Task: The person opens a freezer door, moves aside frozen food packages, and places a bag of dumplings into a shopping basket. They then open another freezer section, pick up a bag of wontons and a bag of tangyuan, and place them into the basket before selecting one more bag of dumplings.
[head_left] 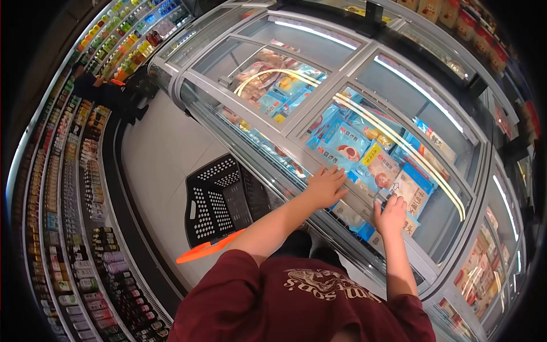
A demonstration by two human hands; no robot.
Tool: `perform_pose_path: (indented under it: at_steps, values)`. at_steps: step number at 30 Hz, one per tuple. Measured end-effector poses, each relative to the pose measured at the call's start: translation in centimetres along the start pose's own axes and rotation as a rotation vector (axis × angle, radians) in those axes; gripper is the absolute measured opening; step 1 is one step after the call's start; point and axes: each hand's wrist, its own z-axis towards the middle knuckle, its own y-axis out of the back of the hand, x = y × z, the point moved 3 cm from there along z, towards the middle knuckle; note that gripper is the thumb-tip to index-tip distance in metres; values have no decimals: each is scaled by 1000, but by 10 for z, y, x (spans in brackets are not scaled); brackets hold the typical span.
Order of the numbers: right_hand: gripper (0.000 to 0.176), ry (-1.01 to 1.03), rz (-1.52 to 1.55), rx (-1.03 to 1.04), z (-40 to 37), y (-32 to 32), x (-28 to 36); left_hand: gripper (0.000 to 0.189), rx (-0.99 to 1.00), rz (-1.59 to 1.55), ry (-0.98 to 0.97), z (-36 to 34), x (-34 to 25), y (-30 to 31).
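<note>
A glass freezer lid (364,199) with a pale metal frame lies in front of me. My left hand (326,186) rests on the frame's near edge, fingers spread and holding nothing. To its right, my right hand (391,215) touches the same edge beside a small grey lid handle (380,197); its thumb and fingers are apart. Under the glass are blue frozen-food bags (342,143), a bag with a yellow label (378,165) and a blue-and-white bag (411,189) with Chinese print. Glare strips cross the glass.
A black shopping basket (212,214) with an orange handle (211,247) stands on the tiled floor to my left. Shelves of bottles and jars (94,251) curve along the left side. A person in dark clothing (105,94) is farther off. More freezer sections (484,259) continue to the right.
</note>
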Motion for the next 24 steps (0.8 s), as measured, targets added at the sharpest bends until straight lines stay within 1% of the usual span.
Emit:
perform_pose_path:
  at_steps: [1, 3, 5, 8, 9, 10, 11, 12, 13, 14, 15, 16, 17, 18, 19, 21, 22, 23, 24]
  values:
    - [41, 4, -4, -21, 0, 1, 0, 47, 6, 14, 5, -14, -6, 7]
    - [40, 4, -1, -51, -1, 2, 2, 49, 30, 39, -2, -68, -12, 26]
    - [40, -16, -8, -83, -3, 2, 4, 54, 102, 116, 112, -134, 0, 43]
    - [42, -60, -35, -150, -7, -2, 7, 69, 38, 149, 419, -252, 41, 56]
    - [42, -75, -47, -182, -9, -5, 8, 74, 69, 147, 559, -295, 60, 52]
    - [43, -86, -55, -219, -12, -8, 11, 79, 102, 145, 632, -337, 77, 48]
    - [45, -136, -36, -214, -16, -12, 9, 79, 161, 139, 706, -371, 89, 49]
    - [47, -184, -15, -212, -20, -16, 8, 74, 203, 140, 739, -400, 104, 47]
    - [49, -227, 8, -220, -20, -18, 13, 68, 241, -50, 852, -410, 108, 62]
    - [51, -258, -132, -301, -23, -21, 25, 59, 282, -83, 809, -425, 117, 64]
    - [52, -285, -272, -382, -31, -29, 37, 45, 355, -151, 789, -432, 117, 76]
    - [54, -309, -415, -456, -42, -33, 56, 40, 395, -189, 790, -447, 123, 84]
    - [56, -213, -234, -334, -54, -49, 81, 36, 432, -227, 788, -461, 130, 88]
    - [58, -118, -56, -215, -68, -61, 125, 35, 426, -239, 798, -475, 135, 88]
    - [54, -5, 224, -83, -85, -70, 179, 35, 426, -246, 806, -490, 138, 87]
    - [48, 356, 582, 323, -129, -85, 293, 35, 447, -266, 814, -500, 151, 96]
    - [45, 575, 553, 502, -148, -78, 346, 35, 462, -288, 815, -497, 152, 97]
    - [43, 827, 554, 545, -170, -96, 378, 35, 476, -313, 817, -493, 151, 98]
    - [41, 840, 818, 872, -187, -128, 398, 35, 444, -396, 880, -488, 148, 106]
